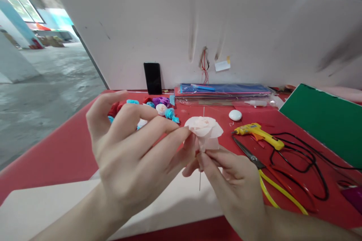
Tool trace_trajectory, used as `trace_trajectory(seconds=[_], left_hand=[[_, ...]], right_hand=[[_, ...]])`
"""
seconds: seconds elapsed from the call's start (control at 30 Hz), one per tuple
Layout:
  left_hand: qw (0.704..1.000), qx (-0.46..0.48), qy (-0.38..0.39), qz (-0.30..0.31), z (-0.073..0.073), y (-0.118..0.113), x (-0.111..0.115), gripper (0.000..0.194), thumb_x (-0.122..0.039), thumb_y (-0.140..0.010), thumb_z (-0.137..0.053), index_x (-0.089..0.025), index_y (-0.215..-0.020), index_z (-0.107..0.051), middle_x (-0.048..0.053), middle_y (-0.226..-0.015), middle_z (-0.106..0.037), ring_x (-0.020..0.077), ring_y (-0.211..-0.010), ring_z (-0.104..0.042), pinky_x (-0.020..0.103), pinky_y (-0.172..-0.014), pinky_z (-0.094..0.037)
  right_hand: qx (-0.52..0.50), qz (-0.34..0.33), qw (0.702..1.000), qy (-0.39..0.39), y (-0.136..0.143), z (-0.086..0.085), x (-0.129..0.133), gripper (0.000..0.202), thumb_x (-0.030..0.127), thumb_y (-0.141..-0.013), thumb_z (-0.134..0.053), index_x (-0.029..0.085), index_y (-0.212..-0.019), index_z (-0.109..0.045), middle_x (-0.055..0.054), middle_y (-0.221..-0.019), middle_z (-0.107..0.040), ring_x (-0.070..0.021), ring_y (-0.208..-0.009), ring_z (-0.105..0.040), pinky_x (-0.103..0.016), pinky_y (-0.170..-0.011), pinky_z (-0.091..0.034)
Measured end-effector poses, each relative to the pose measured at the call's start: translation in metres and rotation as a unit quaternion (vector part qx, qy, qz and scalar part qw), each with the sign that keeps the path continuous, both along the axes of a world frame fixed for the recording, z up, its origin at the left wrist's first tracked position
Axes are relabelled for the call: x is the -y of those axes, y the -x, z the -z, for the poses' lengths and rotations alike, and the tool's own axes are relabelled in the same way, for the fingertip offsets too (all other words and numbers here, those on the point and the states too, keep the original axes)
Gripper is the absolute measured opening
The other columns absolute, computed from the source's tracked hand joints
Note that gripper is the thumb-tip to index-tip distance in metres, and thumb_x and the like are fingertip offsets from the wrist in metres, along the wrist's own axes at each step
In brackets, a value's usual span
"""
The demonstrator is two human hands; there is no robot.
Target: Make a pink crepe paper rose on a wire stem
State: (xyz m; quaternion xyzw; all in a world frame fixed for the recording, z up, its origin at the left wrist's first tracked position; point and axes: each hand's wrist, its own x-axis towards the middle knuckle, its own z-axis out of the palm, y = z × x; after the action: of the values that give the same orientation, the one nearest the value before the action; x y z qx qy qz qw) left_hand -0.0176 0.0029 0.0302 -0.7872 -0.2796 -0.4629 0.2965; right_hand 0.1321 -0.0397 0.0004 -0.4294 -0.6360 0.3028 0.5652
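Observation:
A pale pink paper flower [206,127] is held upright over the table at the centre. My left hand [141,150] pinches a petal on the flower's left side between thumb and forefinger; its other fingers are bent and spread. My right hand [236,179] grips the flower's base from below. A thin wire [200,182] shows beneath the fingers. Under my hands lies a large sheet of pale paper [53,205].
Yellow glue gun [263,135], black cable and scissors [254,160] with red and yellow handles lie at right, beside a green board [322,120]. Crepe flowers [161,109] sit behind my left hand. A phone [153,79] leans on the white panel [127,34].

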Motion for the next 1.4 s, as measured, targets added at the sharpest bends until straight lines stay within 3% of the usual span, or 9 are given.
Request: trace_trajectory(seconds=[0.27,0.37,0.43,0.53,0.67,0.77,0.93,1.17,1.4], left_hand=[[0.999,0.032,0.043,-0.001,0.000,-0.001,0.001,0.015,-0.014,-0.066,-0.067,-0.024,-0.069,-0.057,-0.001,-0.059,-0.063,0.0199,-0.062,-0.049,0.049,-0.077,-0.039],[0.984,0.078,0.162,-0.003,-0.003,-0.003,-0.001,0.003,-0.018,-0.077,-0.056,-0.021,-0.077,-0.058,0.001,-0.070,-0.064,0.0190,-0.067,-0.052,0.040,-0.070,-0.041],[0.946,0.111,0.302,0.034,-0.005,-0.003,-0.002,0.015,-0.023,-0.085,-0.046,-0.021,-0.076,-0.057,0.001,-0.073,-0.063,0.0170,-0.068,-0.055,0.033,-0.064,-0.042],[0.853,0.154,0.480,0.139,-0.007,-0.003,-0.002,0.028,-0.029,-0.088,-0.040,-0.023,-0.067,-0.057,-0.003,-0.069,-0.063,0.0141,-0.063,-0.058,0.024,-0.054,-0.043],[0.776,0.179,0.579,0.176,-0.007,-0.003,0.000,0.023,-0.035,-0.083,-0.052,-0.023,-0.065,-0.059,-0.005,-0.065,-0.063,0.0148,-0.065,-0.062,0.020,-0.053,-0.046],[0.745,0.200,0.607,0.191,-0.006,-0.005,0.003,0.020,-0.037,-0.083,-0.054,-0.024,-0.067,-0.059,-0.005,-0.067,-0.064,0.0151,-0.068,-0.063,0.021,-0.057,-0.049],[0.711,0.217,0.616,0.260,-0.006,-0.008,0.006,0.019,-0.021,-0.084,-0.047,-0.025,-0.070,-0.059,-0.004,-0.063,-0.061,0.0135,-0.063,-0.061,0.022,-0.059,-0.051],[0.729,0.223,0.607,0.224,-0.006,-0.009,0.008,0.004,-0.027,-0.078,-0.061,-0.025,-0.079,-0.064,-0.005,-0.081,-0.068,0.0108,-0.072,-0.062,0.016,-0.060,-0.048],[0.652,0.267,0.646,0.293,0.001,-0.009,0.007,0.004,-0.024,-0.077,-0.066,-0.026,-0.079,-0.063,-0.008,-0.076,-0.068,0.0068,-0.066,-0.061,0.011,-0.058,-0.048]], right_hand=[[-0.012,0.017,1.000,0.023,-0.001,-0.004,0.000,0.028,0.013,-0.083,-0.053,0.019,-0.062,-0.070,0.002,-0.059,-0.068,-0.0092,-0.055,-0.059,-0.016,-0.053,-0.046],[-0.032,0.008,0.999,0.029,-0.003,-0.004,0.000,0.026,0.017,-0.084,-0.053,0.020,-0.064,-0.069,0.002,-0.062,-0.069,-0.0101,-0.058,-0.062,-0.017,-0.057,-0.047],[-0.042,0.001,0.998,0.036,-0.004,-0.004,0.000,0.026,0.019,-0.086,-0.052,0.021,-0.065,-0.068,0.002,-0.065,-0.070,-0.0103,-0.062,-0.063,-0.018,-0.062,-0.049],[-0.040,-0.008,0.998,0.040,-0.006,-0.004,-0.001,0.027,0.018,-0.087,-0.051,0.021,-0.067,-0.069,0.003,-0.069,-0.070,-0.0088,-0.064,-0.064,-0.016,-0.065,-0.049],[-0.038,-0.016,0.999,0.019,-0.007,-0.002,-0.003,0.025,0.016,-0.086,-0.051,0.023,-0.072,-0.070,0.004,-0.069,-0.070,-0.0089,-0.066,-0.064,-0.015,-0.064,-0.048],[-0.027,-0.011,1.000,0.011,-0.008,0.001,-0.004,0.024,0.015,-0.086,-0.051,0.024,-0.075,-0.071,0.003,-0.071,-0.070,-0.0111,-0.068,-0.065,-0.019,-0.064,-0.049],[0.002,0.007,1.000,-0.003,-0.007,0.002,-0.004,0.024,0.014,-0.084,-0.053,0.024,-0.074,-0.073,0.003,-0.063,-0.067,-0.0120,-0.062,-0.061,-0.022,-0.062,-0.048],[-0.012,-0.010,1.000,-0.014,-0.007,-0.001,-0.003,0.023,0.010,-0.081,-0.054,0.022,-0.074,-0.072,0.002,-0.063,-0.068,-0.0106,-0.059,-0.058,-0.020,-0.060,-0.047],[-0.022,-0.035,0.999,-0.027,-0.007,-0.002,0.000,0.021,0.011,-0.083,-0.051,0.021,-0.080,-0.069,0.001,-0.064,-0.069,-0.0129,-0.063,-0.061,-0.024,-0.063,-0.049]])
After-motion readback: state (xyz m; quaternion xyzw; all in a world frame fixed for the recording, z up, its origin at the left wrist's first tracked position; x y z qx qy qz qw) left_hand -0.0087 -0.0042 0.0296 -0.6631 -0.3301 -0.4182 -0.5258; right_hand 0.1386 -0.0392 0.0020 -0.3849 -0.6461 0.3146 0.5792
